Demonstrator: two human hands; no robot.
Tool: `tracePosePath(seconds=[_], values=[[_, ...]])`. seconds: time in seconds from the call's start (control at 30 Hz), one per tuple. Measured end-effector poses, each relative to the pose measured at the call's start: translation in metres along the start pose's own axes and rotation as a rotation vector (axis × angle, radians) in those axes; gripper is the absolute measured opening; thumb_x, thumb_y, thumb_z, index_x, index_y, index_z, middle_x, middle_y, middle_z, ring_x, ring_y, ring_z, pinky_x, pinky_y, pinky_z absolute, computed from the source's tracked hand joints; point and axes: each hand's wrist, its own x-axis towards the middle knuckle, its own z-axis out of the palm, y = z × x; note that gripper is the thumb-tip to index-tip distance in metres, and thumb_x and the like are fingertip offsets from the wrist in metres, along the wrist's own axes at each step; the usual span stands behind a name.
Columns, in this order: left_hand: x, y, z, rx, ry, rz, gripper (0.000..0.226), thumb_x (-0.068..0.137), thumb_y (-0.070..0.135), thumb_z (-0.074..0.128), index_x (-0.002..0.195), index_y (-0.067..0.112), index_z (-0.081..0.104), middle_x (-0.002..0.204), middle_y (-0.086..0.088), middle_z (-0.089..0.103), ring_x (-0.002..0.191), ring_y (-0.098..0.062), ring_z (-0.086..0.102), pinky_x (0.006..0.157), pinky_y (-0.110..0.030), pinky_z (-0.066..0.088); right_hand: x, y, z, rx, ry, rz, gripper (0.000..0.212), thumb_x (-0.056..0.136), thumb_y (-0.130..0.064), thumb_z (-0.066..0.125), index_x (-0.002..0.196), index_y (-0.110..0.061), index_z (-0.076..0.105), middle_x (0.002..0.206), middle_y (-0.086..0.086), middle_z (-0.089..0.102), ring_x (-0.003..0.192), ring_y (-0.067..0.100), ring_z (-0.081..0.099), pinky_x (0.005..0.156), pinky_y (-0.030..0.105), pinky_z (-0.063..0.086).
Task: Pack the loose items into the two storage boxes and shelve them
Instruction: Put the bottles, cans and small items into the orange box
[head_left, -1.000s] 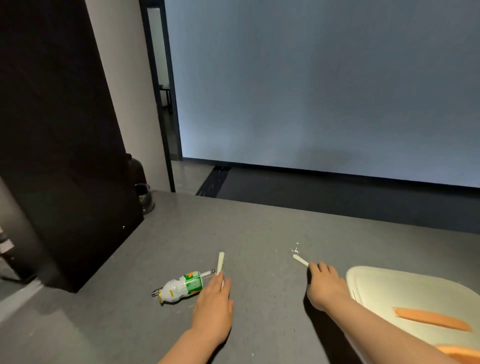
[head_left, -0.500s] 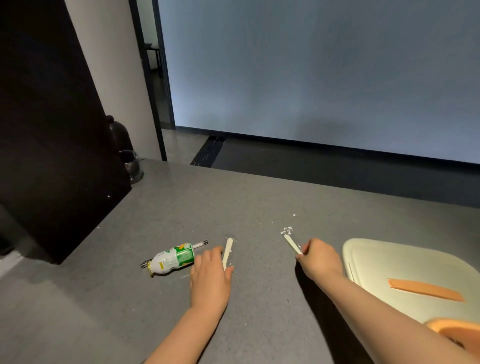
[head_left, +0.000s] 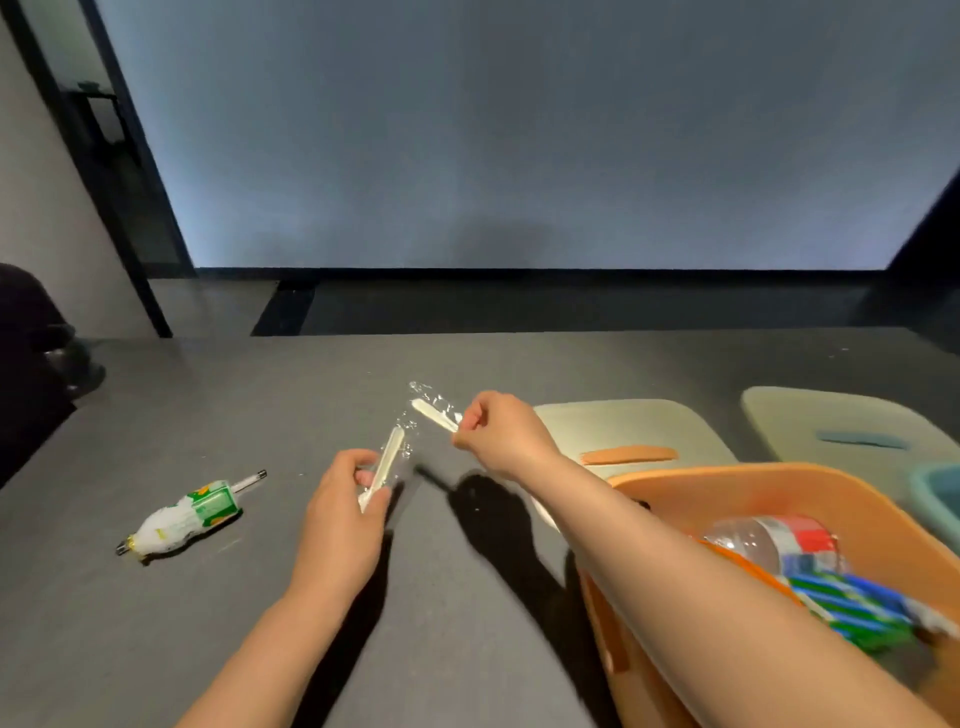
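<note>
Storage boxes sit at the right of the head view: an orange box (head_left: 810, 493) at the near right corner, cut off by the bottom and right edges, and only a sliver of a teal box (head_left: 935, 499) at the right edge. Inside the orange box lie a clear plastic bottle (head_left: 769, 540) and a blue and green striped packet (head_left: 857, 608), both partly covered by the right forearm. Two pale lids lie flat on the grey table (head_left: 208, 623) behind the boxes: one with an orange handle (head_left: 639, 426), one with a teal handle (head_left: 831, 421).

The left hand (head_left: 343, 525) pinches the lower end of a white stick in clear wrap (head_left: 387, 465) between curled fingers and thumb, lifted off the table. The right hand (head_left: 498, 431) pinches another wrapped white stick (head_left: 434, 414), also raised. What the sticks are is hard to make out. A small green and white bottle (head_left: 182, 517) lies on its side to the left, a thin pen-like rod (head_left: 249, 479) poking out behind it.

Half a second earlier both sticks were down at the table and neither box was in view; the dark cabinet at the left has mostly left the frame.
</note>
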Motion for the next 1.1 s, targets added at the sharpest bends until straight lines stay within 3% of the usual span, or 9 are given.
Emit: tracePosePath(seconds=[0.1,0.23,0.4,0.53,0.7,0.77,0.87,1.0,1.1], values=[[-0.02,0.048,0.015,-0.08,-0.038,0.133,0.032,0.085,0.013,0.062,0.102,0.037,0.05,0.094,0.014,0.056,0.083,0.001,0.053,0.065,-0.02,0.038,-0.048,0.017,-0.046,0.119,0.09,-0.061,0.021,0.077,-0.024,0.073,0.072,-0.027,0.053,0.074,-0.009,0.058,0.078,0.017,0.059,0.073,0.032,0.047],[-0.052,0.106,0.043,-0.182,-0.178,0.238,0.034,0.082,0.014,0.066,0.097,0.042,0.052,0.089,0.015,0.057,0.075,0.005,0.052,0.058,-0.013,0.037,-0.115,0.067,-0.1,0.192,0.237,-0.057,0.019,0.074,-0.023,0.075,0.073,-0.027,0.056,0.075,-0.008,0.062,0.068,0.009,0.055,0.067,0.03,0.045],[-0.081,0.155,0.089,-0.207,-0.37,0.317,0.035,0.077,0.015,0.074,0.099,0.036,0.058,0.087,0.01,0.06,0.073,0.006,0.054,0.062,-0.011,0.038,-0.174,0.145,-0.145,0.232,0.418,0.127,0.019,0.078,-0.023,0.074,0.083,-0.029,0.057,0.082,-0.008,0.061,0.075,0.008,0.057,0.07,0.034,0.049],[-0.098,0.178,0.122,-0.219,-0.517,0.35,0.038,0.074,0.011,0.077,0.101,0.029,0.059,0.083,0.008,0.061,0.073,-0.003,0.057,0.067,-0.016,0.041,-0.2,0.193,-0.162,0.095,0.485,0.253,0.02,0.082,-0.032,0.07,0.088,-0.035,0.051,0.087,-0.012,0.06,0.077,0.004,0.057,0.063,0.029,0.044],[-0.101,0.21,0.162,-0.034,-0.657,0.461,0.025,0.079,0.017,0.072,0.098,0.03,0.064,0.084,0.012,0.06,0.071,0.002,0.053,0.068,-0.018,0.042,-0.213,0.22,-0.181,0.105,0.529,0.279,0.024,0.081,-0.029,0.072,0.092,-0.035,0.052,0.087,-0.015,0.062,0.084,0.005,0.06,0.071,0.032,0.048],[-0.098,0.222,0.178,0.091,-0.742,0.459,0.02,0.082,0.017,0.069,0.101,0.023,0.065,0.088,0.009,0.063,0.076,-0.007,0.057,0.074,-0.026,0.046,-0.216,0.228,-0.19,0.134,0.555,0.283,0.023,0.08,-0.03,0.072,0.092,-0.034,0.053,0.085,-0.015,0.062,0.081,0.003,0.059,0.064,0.028,0.045],[-0.098,0.234,0.201,0.262,-0.82,0.515,0.012,0.082,0.019,0.068,0.093,0.021,0.064,0.093,0.002,0.065,0.085,-0.015,0.058,0.071,-0.025,0.042,-0.216,0.236,-0.198,0.14,0.541,0.284,0.025,0.08,-0.029,0.072,0.094,-0.035,0.053,0.085,-0.015,0.061,0.079,0.004,0.058,0.061,0.029,0.045],[-0.101,0.239,0.22,0.4,-0.842,0.574,0.017,0.082,0.029,0.068,0.098,0.024,0.067,0.103,0.002,0.065,0.094,-0.017,0.058,0.069,-0.023,0.035,-0.213,0.244,-0.197,0.137,0.511,0.263,0.024,0.081,-0.028,0.072,0.092,-0.036,0.052,0.084,-0.016,0.061,0.076,0.0,0.057,0.058,0.023,0.041],[-0.104,0.235,0.229,0.473,-0.774,0.609,0.02,0.083,0.033,0.067,0.101,0.026,0.067,0.106,0.002,0.065,0.102,-0.019,0.054,0.077,-0.028,0.036,-0.21,0.247,-0.195,0.08,0.486,0.265,0.022,0.083,-0.034,0.07,0.093,-0.037,0.051,0.084,-0.018,0.058,0.076,-0.002,0.054,0.057,0.02,0.037]])
